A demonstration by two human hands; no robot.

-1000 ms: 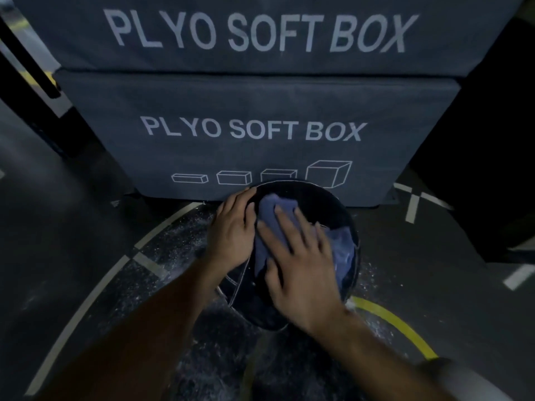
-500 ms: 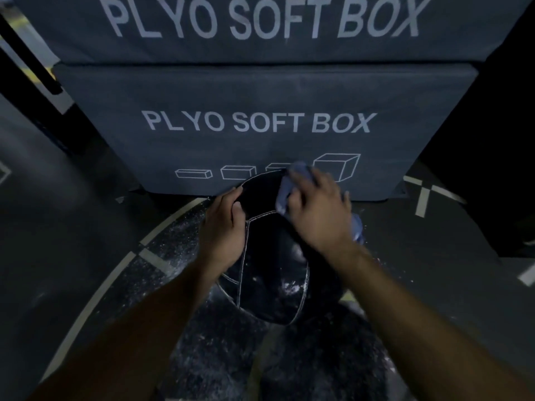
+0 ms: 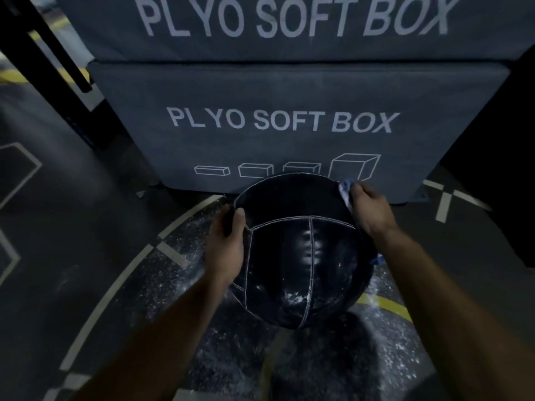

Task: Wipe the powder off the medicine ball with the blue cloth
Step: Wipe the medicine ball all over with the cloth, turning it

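A black medicine ball (image 3: 301, 250) with white stitched seams sits in the middle of the head view, with white powder smears on its lower front. My left hand (image 3: 227, 244) grips the ball's left side, thumb on top. My right hand (image 3: 370, 211) presses the blue cloth (image 3: 346, 188) against the ball's upper right side. Most of the cloth is hidden under that hand; a small corner of it shows lower down at the ball's right edge.
Two stacked grey boxes marked PLYO SOFT BOX (image 3: 278, 123) stand right behind the ball. The dark floor (image 3: 179, 285) around the ball is dusted with white powder and carries white and yellow painted lines. A black rack post (image 3: 58, 53) leans at the upper left.
My right hand has carried the cloth from the ball's top front over to its upper right side. The ball has turned, so its seamed, powder-smeared front now faces me.
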